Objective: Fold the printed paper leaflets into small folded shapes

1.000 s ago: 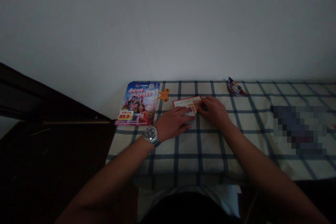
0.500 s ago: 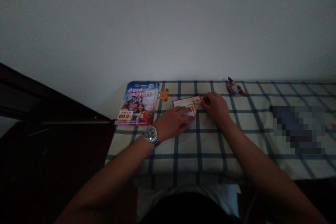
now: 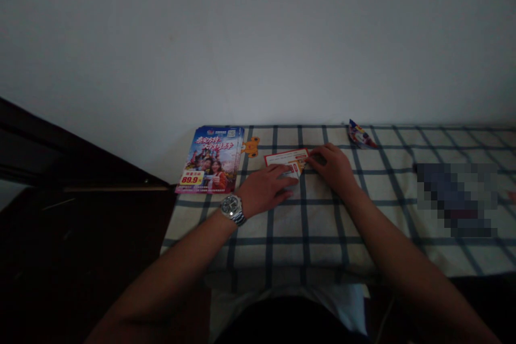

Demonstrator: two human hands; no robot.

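A red-and-white paper flyer, partly folded, lies on the checked tablecloth. My left hand, with a metal watch on the wrist, lies flat on the flyer's near edge with fingers stretched out. My right hand presses and pinches the flyer's right corner, fingers curled together. A stack of colourful flyers lies to the left of my hands.
A small orange cut-out sits between the stack and the folded flyer. A folded paper shape lies by the white wall at the back. A blurred dark patch is on the right. Dark wooden furniture stands to the left.
My right hand has slid from the flyer's lower right up to its right corner. My left hand has stayed in place.
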